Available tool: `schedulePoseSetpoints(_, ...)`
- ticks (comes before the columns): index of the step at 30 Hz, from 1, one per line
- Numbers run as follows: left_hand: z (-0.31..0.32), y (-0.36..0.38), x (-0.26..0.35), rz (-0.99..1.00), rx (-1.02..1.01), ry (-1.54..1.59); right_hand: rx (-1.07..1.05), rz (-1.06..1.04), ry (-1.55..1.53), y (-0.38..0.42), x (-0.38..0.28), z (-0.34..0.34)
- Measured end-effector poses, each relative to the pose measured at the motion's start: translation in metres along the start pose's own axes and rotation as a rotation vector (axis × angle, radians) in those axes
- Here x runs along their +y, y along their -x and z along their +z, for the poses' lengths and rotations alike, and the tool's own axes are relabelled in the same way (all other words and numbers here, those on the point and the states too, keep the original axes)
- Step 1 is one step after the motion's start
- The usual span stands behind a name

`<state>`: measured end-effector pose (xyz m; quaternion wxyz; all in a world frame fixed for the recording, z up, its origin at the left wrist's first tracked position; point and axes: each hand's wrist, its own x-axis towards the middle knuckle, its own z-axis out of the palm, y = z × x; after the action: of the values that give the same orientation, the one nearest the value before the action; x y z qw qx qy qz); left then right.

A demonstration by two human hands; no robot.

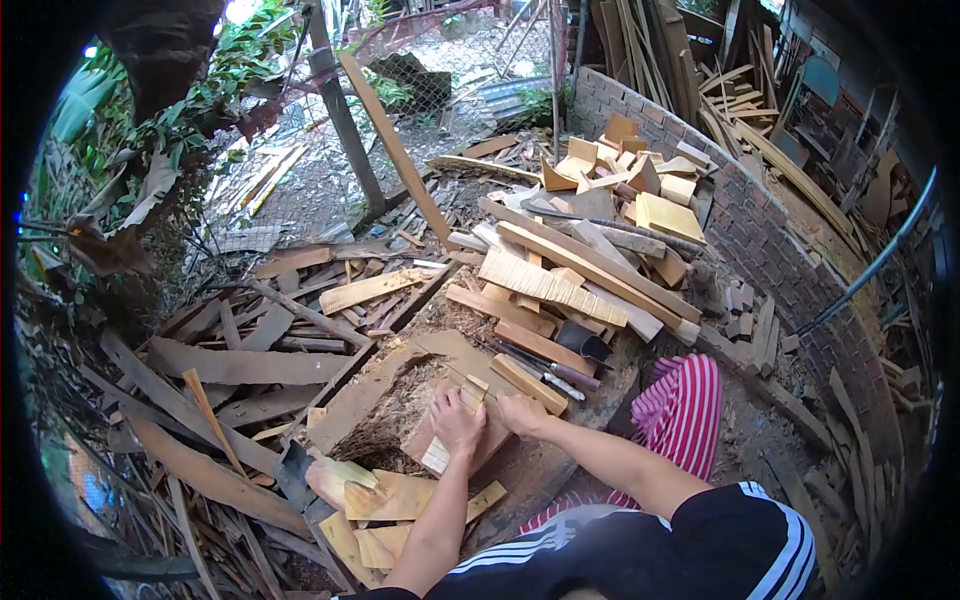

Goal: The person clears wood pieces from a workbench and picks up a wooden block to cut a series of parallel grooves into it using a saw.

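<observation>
My left hand [457, 420] presses down on a small pale wood piece [436, 456] that lies on a flat wooden block [480, 442]. Beside it on the right, my right hand [520, 414] is closed round the handle of a thin saw-like blade [455, 372], which crosses the wood near my left fingertips. The handle itself is hidden in my fingers. Just beyond my right hand lie a light wood block [528, 384] and several tools with long handles [550, 370].
Cut yellow boards [390, 497] lie by my left forearm. Planks and offcuts [555, 287] are heaped ahead, scrap slabs [250, 362] at the left. A brick wall [700, 160] curves along the right. A leaning post [395, 145] stands before a wire fence [450, 70].
</observation>
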<state>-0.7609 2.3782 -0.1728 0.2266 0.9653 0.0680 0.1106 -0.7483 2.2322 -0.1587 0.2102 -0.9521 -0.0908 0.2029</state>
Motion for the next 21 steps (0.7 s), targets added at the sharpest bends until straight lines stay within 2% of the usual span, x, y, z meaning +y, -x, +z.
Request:
schedulePoseSetpoints(15,0.003,-0.002,-0.004,0.005,0.021,0.018,0.037,-0.057,-0.008,-0.009,0.007,0.004)
schedulePoseSetpoints(18,0.002,0.0,-0.001,-0.006,-0.003,0.031,-0.071,-0.004,-0.081,-0.009,0.012,0.002)
schedulePoseSetpoints(21,0.007,0.001,-0.004,-0.009,0.02,0.009,0.042,-0.049,-0.04,-0.002,0.002,-0.009)
